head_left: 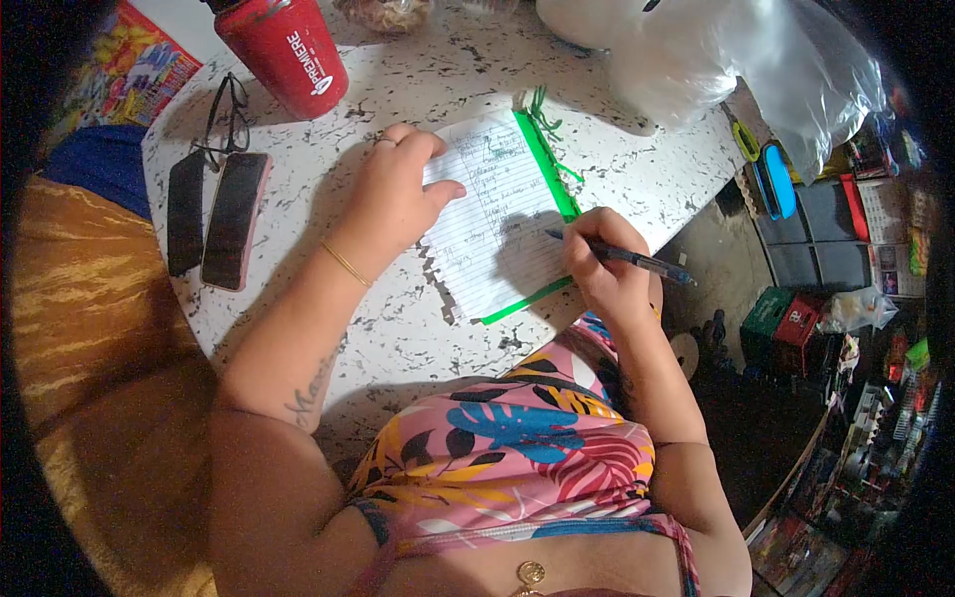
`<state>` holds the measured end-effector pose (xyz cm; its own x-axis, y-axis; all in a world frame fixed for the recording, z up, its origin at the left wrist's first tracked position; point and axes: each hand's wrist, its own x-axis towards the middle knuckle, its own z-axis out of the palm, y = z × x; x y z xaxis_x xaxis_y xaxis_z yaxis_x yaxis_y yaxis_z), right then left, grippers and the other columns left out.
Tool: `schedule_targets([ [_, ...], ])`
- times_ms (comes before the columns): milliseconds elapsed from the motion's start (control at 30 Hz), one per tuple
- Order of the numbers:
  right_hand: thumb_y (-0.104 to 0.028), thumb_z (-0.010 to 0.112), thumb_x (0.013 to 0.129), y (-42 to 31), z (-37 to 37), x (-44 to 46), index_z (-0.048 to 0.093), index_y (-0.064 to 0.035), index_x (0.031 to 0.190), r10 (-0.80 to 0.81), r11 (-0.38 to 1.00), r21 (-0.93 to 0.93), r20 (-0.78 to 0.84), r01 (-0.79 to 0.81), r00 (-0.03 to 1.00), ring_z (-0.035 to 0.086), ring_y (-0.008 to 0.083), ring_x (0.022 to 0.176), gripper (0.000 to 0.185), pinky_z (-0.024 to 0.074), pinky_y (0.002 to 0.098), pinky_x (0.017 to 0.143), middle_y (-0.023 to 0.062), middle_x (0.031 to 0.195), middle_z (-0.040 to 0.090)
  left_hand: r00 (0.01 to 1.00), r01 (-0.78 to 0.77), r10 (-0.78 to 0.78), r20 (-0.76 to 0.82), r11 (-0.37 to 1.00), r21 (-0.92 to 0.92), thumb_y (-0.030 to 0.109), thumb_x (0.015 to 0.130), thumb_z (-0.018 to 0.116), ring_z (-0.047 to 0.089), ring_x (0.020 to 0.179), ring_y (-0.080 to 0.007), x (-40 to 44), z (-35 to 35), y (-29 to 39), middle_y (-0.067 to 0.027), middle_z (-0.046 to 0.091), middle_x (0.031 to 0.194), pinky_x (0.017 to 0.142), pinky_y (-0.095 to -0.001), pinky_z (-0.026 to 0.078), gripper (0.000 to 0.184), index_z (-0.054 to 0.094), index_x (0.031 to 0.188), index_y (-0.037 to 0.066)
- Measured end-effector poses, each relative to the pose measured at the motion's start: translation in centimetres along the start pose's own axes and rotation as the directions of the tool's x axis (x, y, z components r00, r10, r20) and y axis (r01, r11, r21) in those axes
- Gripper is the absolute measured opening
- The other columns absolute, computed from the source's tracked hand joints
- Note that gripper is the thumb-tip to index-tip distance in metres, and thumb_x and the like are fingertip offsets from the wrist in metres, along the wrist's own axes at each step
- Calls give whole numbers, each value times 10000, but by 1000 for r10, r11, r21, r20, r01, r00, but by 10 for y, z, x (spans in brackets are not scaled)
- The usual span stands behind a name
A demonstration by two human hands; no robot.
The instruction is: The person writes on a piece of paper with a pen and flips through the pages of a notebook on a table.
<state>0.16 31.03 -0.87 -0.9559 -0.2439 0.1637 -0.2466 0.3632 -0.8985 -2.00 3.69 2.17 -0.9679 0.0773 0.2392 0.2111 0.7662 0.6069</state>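
A lined notebook (477,204) with green edging lies on the speckled table, its page covered in handwritten lines. My left hand (393,184) rests at the notebook's left edge, thumb and fingers apart, with the thumb on the paper. A dark pen (642,261) is gripped in my right hand (607,264), over the lower right part of the page. The pen's tip points left toward the writing; I cannot tell whether it touches the paper. Green ribbon or string (542,114) trails from the notebook's upper right corner.
The white speckled table (388,348) has a red tumbler (288,60) at the back left. Eyeglasses (229,124), a phone (236,221) and a dark flat object (186,214) lie left. Plastic bags (686,60) sit back right. Crates (781,328) stand beyond the right edge.
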Motion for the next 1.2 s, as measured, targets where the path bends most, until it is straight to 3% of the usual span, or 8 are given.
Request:
schedule_targets([
  [33, -35, 645, 908, 1, 2, 0, 616, -2, 864, 3, 1000, 28, -14, -2, 1000, 486, 74, 668, 63, 409, 246, 596, 0, 725, 550, 1000, -1, 1, -3, 1000, -3, 133, 687, 861, 628, 992, -390, 0, 0, 0, -210, 629, 1075, 867, -438, 517, 432, 663, 1038, -22],
  [133, -32, 640, 912, -5, 2, 0, 611, -1, 861, 5, 1000, -13, -20, -5, 1000, 485, 72, 663, 66, 408, 240, 593, 1, 725, 551, 1000, -7, 7, -5, 1000, -12, 129, 681, 864, 628, 989, -392, 0, 1, -1, -213, 629, 1072, 866, -438, 517, 435, 663, 1036, -21],
  [233, -75, 650, 842, -8, -1, 0, 629, -20, 832, 17, 998, -52, -26, -18, 1000, 582, 207, 698, 60, 487, 333, 658, 102, 741, 611, 1000, 2, -2, -5, 1000, -15, 127, 678, 865, 629, 985, -393, 0, 1, 0, -214, 630, 1068, 864, -439, 517, 434, 664, 1034, -20],
  [533, -74, 653, 858, -3, -1, 2, 627, -20, 840, 24, 998, -65, -30, -26, 999, 580, 178, 697, 62, 483, 318, 652, 72, 752, 621, 1000, -28, 29, -5, 996, 82, 230, 733, 839, 659, 969, -383, 0, -3, 1, -172, 668, 1063, 844, -441, 531, 395, 692, 1036, 24],
  [733, -158, 691, 905, -19, -10, -2, 647, -4, 1017, 238, 895, 410, -110, -174, 965, 584, 133, 826, 196, 478, 290, 733, 38, 869, 654, 1000, -16, 17, -17, 997, 78, 235, 737, 833, 658, 964, -384, -1, -4, 5, -169, 671, 1056, 845, -444, 529, 384, 696, 1029, 26],
  [767, -159, 678, 897, -23, -13, -8, 637, 11, 1053, 265, 917, 335, -103, -218, 959, 595, 156, 868, 235, 480, 291, 783, 75, 911, 659, 1000, -13, 15, -18, 997, 81, 237, 738, 831, 658, 964, -383, -1, -5, 5, -167, 671, 1056, 845, -444, 530, 384, 696, 1030, 27],
  [900, -81, 645, 876, -24, -14, -11, 644, 22, 1031, -186, 975, 134, 47, 179, 981, 639, 239, 891, 186, 500, 327, 823, 152, 972, 675, 999, -32, 34, -22, 994, 109, 245, 743, 830, 659, 975, -381, -1, -2, 2, -161, 672, 1069, 848, -440, 533, 387, 696, 1036, 31],
  [1200, -65, 737, 828, -10, 7, -11, 688, 0, 846, -116, 992, 68, 95, 110, 989, 632, 220, 716, 83, 499, 339, 652, 113, 782, 664, 1000, -19, 20, -12, 996, 87, 241, 746, 831, 664, 973, -385, 0, -3, 4, -171, 681, 1060, 857, -436, 534, 379, 700, 1026, 23],
])
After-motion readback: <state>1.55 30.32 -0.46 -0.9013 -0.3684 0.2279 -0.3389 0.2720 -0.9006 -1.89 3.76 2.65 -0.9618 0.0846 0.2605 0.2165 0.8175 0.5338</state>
